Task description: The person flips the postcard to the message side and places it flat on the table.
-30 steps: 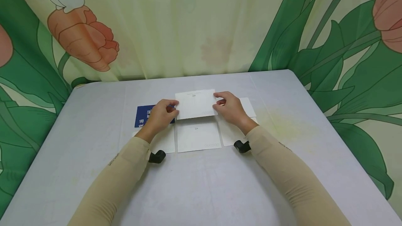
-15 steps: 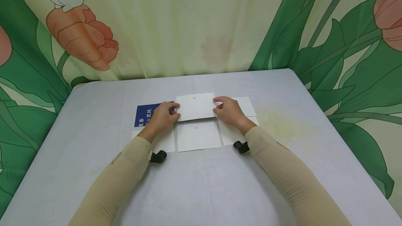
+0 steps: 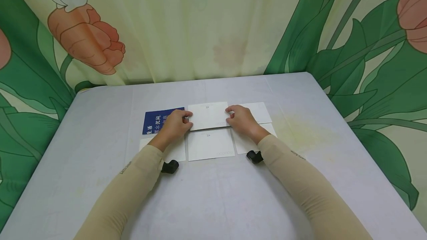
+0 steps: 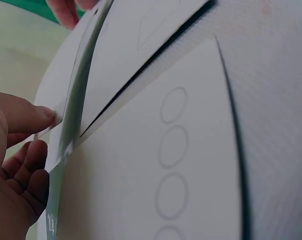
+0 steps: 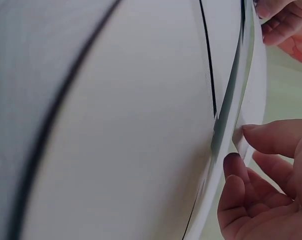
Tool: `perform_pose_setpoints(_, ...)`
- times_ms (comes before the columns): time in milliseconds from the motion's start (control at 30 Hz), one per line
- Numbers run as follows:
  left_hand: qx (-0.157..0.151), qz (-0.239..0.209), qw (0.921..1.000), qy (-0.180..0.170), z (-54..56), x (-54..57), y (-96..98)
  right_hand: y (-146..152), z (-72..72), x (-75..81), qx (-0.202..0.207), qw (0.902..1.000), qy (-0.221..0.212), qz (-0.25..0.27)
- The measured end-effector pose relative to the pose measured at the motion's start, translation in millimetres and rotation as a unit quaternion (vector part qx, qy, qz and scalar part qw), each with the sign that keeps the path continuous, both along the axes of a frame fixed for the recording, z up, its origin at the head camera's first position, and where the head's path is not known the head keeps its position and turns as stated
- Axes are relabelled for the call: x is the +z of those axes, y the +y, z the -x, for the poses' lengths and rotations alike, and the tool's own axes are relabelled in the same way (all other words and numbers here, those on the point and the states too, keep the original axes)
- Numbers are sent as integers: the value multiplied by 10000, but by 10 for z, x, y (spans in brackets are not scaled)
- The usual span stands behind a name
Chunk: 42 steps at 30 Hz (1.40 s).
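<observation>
A white postcard (image 3: 208, 116) with a small printed mark near its far edge is held by both hands, close over the table behind another white postcard (image 3: 211, 144). My left hand (image 3: 175, 125) pinches its left edge; in the left wrist view the thumb (image 4: 43, 115) lies on top and the fingers curl below. On the opposite side my right hand (image 3: 242, 121) grips the right edge between thumb and fingers. Under the left wrist lies a white postcard (image 3: 176, 150), whose printed circles show in the left wrist view. A blue card (image 3: 153, 119) with white lettering is partly hidden behind the left hand.
Two more white postcards lie on the right, a far one (image 3: 260, 112) and a near one (image 3: 245, 143) partly covered by the right hand. All rest on a white-covered table (image 3: 213, 195). A patterned curtain (image 3: 186, 29) hangs behind its far edge.
The held postcard has come down and toward me, nearer the table and the front postcard. Both hands have lowered with it, keeping their grip; more of the blue card's lettering shows.
</observation>
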State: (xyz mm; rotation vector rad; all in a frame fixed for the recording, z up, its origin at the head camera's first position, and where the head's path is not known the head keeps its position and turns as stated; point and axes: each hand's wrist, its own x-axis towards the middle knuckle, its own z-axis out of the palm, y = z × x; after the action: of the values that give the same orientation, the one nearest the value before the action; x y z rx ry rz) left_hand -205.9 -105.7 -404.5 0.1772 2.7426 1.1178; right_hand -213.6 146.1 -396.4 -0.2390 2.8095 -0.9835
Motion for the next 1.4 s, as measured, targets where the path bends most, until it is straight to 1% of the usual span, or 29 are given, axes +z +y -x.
perform_pose_setpoints(133,-10,52,10000,15,-9,2,-1,-25,-9,8,54,9999,-20,-91)
perform_pose_setpoints(333,-106,182,9998,36,-16,5,-7,-45,-15,15,89,9996,-205,-143)
perform_pose_setpoints(533,-150,359,9992,58,-19,-15,-15,-61,-16,10,195,9993,-181,-280)
perform_pose_setpoints(700,-334,584,9977,12,-50,-23,-19,-70,-34,25,202,9990,-255,-290)
perform_pose_setpoints(800,-403,631,9972,-48,-72,-20,-18,-68,-42,32,199,9990,-275,-306)
perform_pose_setpoints(933,-374,619,9974,-5,-81,-13,-14,-69,-39,26,220,9990,-266,-280)
perform_pose_setpoints(1100,-310,597,9977,94,-62,-14,-13,-72,-33,11,261,9991,-272,-205)
perform_pose_setpoints(1400,-299,629,9975,-67,-36,-49,-4,-64,-45,23,301,9988,-300,-229)
